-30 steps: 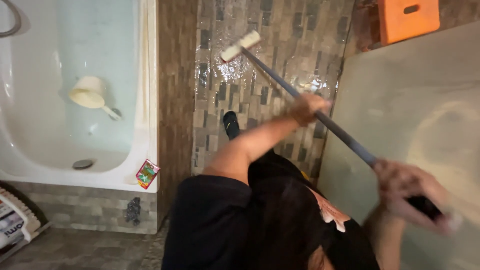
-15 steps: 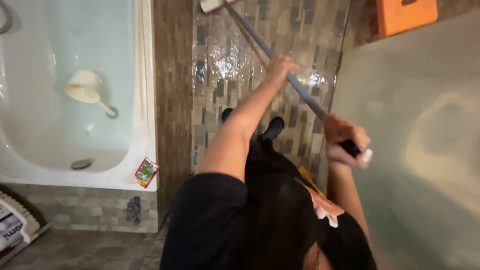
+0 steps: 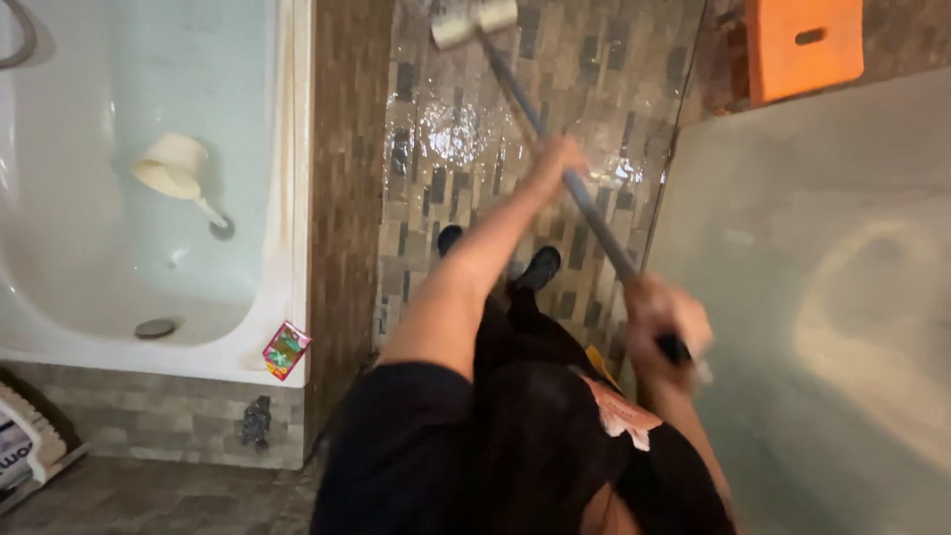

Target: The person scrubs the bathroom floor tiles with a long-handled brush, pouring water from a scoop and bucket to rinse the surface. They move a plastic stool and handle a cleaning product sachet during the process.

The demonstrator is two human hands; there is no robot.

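I hold a long grey-handled mop (image 3: 540, 129) with both hands over a wet, mosaic-tiled floor (image 3: 446, 129). My left hand (image 3: 557, 159) grips the shaft about halfway along. My right hand (image 3: 666, 322) is closed around the black end of the handle, close to my body. The pale mop head (image 3: 474, 20) rests on the tiles at the far top edge of the view. My two dark shoes (image 3: 543, 266) stand on the floor below the shaft.
A white bathtub (image 3: 287, 198) lies at the left, with a cream ladle (image 3: 173, 168) and a drain plug inside. A small red-green sachet (image 3: 286, 349) sits on its rim. A pale glass panel (image 3: 812, 297) fills the right; an orange stool (image 3: 802, 45) stands at top right.
The mop head slid away from me across the tiles and then came back a little. My right hand pushed forward along with the handle and has drawn back lower.
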